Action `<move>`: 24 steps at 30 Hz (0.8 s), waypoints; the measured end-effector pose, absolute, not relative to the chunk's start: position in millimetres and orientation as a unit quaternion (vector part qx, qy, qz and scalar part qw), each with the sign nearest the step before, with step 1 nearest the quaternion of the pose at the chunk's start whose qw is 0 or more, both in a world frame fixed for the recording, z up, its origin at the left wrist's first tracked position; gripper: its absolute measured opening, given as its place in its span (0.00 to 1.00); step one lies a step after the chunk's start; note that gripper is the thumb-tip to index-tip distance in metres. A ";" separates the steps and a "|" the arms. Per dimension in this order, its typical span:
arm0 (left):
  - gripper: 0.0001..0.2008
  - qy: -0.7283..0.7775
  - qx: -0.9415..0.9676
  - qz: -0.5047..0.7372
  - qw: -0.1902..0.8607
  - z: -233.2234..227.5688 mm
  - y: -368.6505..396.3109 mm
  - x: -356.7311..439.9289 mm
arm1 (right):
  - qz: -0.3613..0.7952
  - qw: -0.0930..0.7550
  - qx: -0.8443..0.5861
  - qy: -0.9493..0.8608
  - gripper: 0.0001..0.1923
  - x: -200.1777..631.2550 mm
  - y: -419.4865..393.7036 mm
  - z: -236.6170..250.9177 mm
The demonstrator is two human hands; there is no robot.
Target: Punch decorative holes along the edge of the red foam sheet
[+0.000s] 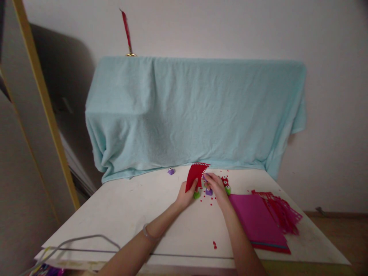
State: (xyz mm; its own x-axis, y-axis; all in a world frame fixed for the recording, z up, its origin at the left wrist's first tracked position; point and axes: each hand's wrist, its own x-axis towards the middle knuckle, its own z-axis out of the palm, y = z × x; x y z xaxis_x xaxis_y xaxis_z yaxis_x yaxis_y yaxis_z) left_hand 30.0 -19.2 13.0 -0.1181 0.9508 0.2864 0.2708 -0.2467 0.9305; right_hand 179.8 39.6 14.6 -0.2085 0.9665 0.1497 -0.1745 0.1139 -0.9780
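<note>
A dark red sheet [195, 175], probably felt or foam, stands tilted above the table with rows of small holes along its top and right edges. My left hand [186, 194] grips its lower part between thumb and fingers. Close to the sheet's right edge, my right hand [215, 184] has its fingers bent together; a bit of purple shows at the fingertips, too small to name. Below the hands lie a purple piece [209, 192] and a green piece [196, 195], among scattered red bits. Beyond my right hand sit small red and green pieces with googly eyes [227, 188].
A stack of magenta and red sheets [258, 220] lies right of my right forearm, beside punched-out red and pink scraps [283, 212]. A purple piece with an eye [171, 171] rests near the light blue cloth [198, 115] at the back. Red bits [214, 245] lie near the front edge.
</note>
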 end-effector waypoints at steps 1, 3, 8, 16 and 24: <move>0.27 0.522 0.582 0.535 0.320 13.2 -19.1 29.8 | 0.556 0.510 -0.362 -0.547 0.20 179.7 40.0 14.4; 0.28 0.520 0.584 0.533 0.322 13.6 -18.8 29.3 | 0.553 0.509 -0.358 -0.554 0.21 179.3 40.5 14.3; 0.27 0.536 0.574 0.533 0.314 15.0 -19.0 28.2 | 0.538 0.514 -0.371 -0.555 0.22 178.8 40.2 14.7; 0.26 0.543 0.577 0.530 0.301 20.5 -21.6 28.8 | 0.555 0.515 -0.366 -0.541 0.21 179.3 37.8 17.0; 0.25 0.527 0.595 0.534 0.288 18.9 -19.5 28.1 | 0.556 0.480 -0.357 -0.577 0.20 178.2 32.0 24.2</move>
State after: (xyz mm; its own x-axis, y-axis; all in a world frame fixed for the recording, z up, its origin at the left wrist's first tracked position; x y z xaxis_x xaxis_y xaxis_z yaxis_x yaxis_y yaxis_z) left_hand 28.1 -19.5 18.9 -0.1268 0.9348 0.3317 0.3200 -0.2780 0.9057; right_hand 178.2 32.0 24.2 -0.2838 0.9460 0.1565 -0.1224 0.1261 -0.9844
